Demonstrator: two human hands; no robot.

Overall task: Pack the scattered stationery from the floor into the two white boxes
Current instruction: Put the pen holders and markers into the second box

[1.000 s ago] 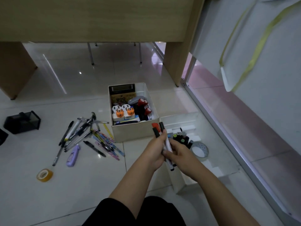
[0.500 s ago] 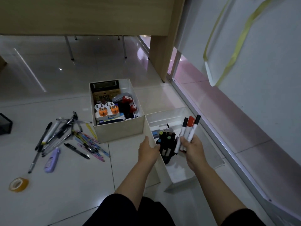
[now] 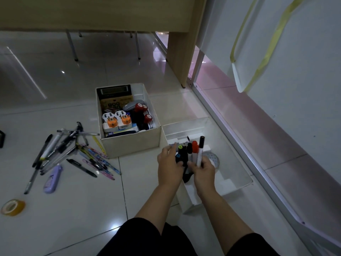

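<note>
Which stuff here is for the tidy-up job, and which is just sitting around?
For the job: markers in the right hand; left hand beside them; near white box; far white box; pen pile; purple corrector; yellow tape roll.

Just sitting around: wooden desk; white wall panel.

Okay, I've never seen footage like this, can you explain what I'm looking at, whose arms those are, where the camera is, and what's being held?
No machine here: a person wears a wide-angle camera on the head, looking down at both bare hands. The right hand grips several whiteboard markers upright over the right white box, which also holds a tape roll. The left hand is at that box's near wall, touching dark markers standing inside. The left white box holds a calculator and orange plugs. On the floor lie scattered pens, a purple item and yellow tape.
</note>
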